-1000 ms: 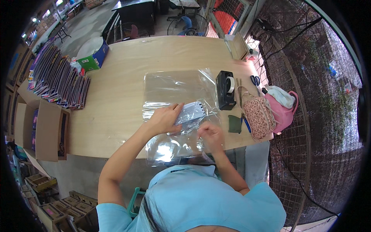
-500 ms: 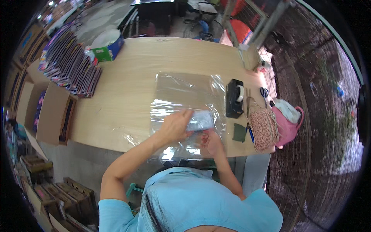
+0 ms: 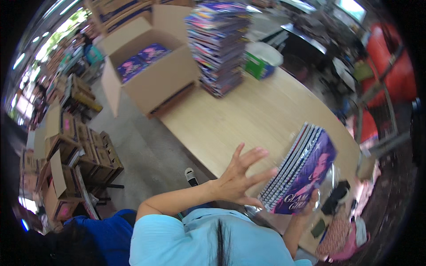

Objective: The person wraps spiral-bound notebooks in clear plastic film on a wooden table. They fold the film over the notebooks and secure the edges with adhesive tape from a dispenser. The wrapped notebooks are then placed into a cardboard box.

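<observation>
A small stack of spiral notebooks with purple covers is held up, tilted, over the right part of the table. My right hand grips its lower right side, the fingers partly hidden by the notebooks. Beside the wire-bound edge, my left hand is open with fingers spread. Its fingertips come close to the spirals; whether they touch cannot be made out. Clear plastic shows behind the stack, mostly covered by it.
A tall pile of notebooks stands at the table's far left, by an open carton containing purple notebooks. A green-and-blue box is behind. A black tape dispenser and woven pouch lie right. A blue-clothed person is lower left.
The view has swung left. Before, both hands were low over the clear plastic with a shiny pale packet; now the right holds the notebook stack and the left is spread beside it.
</observation>
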Available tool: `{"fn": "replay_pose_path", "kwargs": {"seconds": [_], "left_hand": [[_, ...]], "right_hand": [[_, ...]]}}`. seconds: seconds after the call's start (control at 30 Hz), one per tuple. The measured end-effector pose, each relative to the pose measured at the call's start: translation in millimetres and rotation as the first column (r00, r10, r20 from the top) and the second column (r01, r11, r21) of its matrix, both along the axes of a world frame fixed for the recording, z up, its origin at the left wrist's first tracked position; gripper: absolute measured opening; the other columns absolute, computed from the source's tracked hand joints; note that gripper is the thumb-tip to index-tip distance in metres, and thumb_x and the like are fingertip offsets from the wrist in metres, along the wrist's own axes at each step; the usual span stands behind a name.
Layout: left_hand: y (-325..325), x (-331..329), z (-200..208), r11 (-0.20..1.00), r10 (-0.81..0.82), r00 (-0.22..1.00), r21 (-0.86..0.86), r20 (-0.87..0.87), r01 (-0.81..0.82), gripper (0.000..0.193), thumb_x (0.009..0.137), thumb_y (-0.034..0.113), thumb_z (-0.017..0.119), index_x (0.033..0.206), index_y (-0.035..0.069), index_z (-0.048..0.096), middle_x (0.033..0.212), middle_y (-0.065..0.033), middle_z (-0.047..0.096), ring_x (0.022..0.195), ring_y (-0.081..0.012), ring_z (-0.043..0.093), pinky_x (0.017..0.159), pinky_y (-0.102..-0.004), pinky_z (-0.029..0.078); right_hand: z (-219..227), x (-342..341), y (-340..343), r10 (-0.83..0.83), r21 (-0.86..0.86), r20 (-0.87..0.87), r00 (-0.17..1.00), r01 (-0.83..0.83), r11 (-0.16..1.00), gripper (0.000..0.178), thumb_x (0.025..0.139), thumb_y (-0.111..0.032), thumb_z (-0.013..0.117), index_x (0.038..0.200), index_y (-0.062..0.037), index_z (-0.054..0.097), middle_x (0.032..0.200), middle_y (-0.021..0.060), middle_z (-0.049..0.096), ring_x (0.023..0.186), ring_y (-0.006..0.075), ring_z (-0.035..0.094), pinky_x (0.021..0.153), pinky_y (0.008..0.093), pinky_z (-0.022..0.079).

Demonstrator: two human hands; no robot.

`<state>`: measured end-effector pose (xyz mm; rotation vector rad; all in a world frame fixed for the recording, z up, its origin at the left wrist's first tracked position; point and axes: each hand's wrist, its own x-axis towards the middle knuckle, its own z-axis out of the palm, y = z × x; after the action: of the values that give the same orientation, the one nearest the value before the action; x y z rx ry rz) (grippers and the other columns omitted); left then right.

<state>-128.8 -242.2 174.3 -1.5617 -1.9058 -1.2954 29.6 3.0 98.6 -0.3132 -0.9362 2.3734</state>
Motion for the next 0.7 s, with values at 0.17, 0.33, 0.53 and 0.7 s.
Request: {"fn": "replay_pose_path", "kwargs": {"seconds": [0.17,0.33,0.53,0.7], "left_hand": [[-142,-123,-17,0.854,0.516,0.856,0.098,-0.031,-0.511,0.090,0.068,0.064,0.072,0.136,0.011,0.045,0.144,-0.0268,0.024,0.135,-0.0405,0.026,0.109,-0.0589,0.016],[-279,-226,-3,0.484,0.872,0.481,-0.008,0.088,-0.875,0.080,0.072,0.049,0.076,0.138,0.016,0.044,0.149,-0.0261,0.017,0.138,-0.0425,0.020,0.108,-0.0614,0.016],[-326,-296,-20,0.437,0.895,0.443,-0.305,0.055,-0.846,0.067,0.069,0.034,0.079,0.130,0.029,0.053,0.152,-0.0234,0.015,0.140,-0.0449,0.013,0.107,-0.0659,0.010],[-339,-302,-31,0.546,0.838,0.522,-0.245,0.160,-0.801,0.050,0.080,0.048,0.066,0.125,0.028,0.058,0.151,-0.0242,0.016,0.139,-0.0446,0.014,0.107,-0.0662,0.008]], "right_hand": [[149,-212,-135,-0.143,0.781,-0.257,0.956,0.293,0.552,0.080,0.076,-0.029,0.077,0.137,0.0044,0.039,0.121,0.0129,0.055,0.107,0.0227,0.056,0.093,0.0350,0.044],[216,-440,-255,0.043,0.798,-0.576,0.816,0.573,-0.185,0.076,0.069,-0.019,0.081,0.135,-0.0007,0.048,0.117,0.0178,0.059,0.103,0.0284,0.060,0.092,0.0357,0.045],[224,-637,-322,0.171,0.973,0.084,0.982,-0.044,-0.225,0.070,0.068,-0.037,0.077,0.130,-0.0102,0.056,0.109,0.0175,0.066,0.095,0.0241,0.065,0.085,0.0315,0.048],[170,-709,-321,-0.025,0.603,0.448,0.893,-0.323,-0.730,0.066,0.067,-0.034,0.080,0.125,-0.0107,0.060,0.120,0.0219,0.059,0.107,0.0352,0.059,0.094,0.0400,0.046]]}}
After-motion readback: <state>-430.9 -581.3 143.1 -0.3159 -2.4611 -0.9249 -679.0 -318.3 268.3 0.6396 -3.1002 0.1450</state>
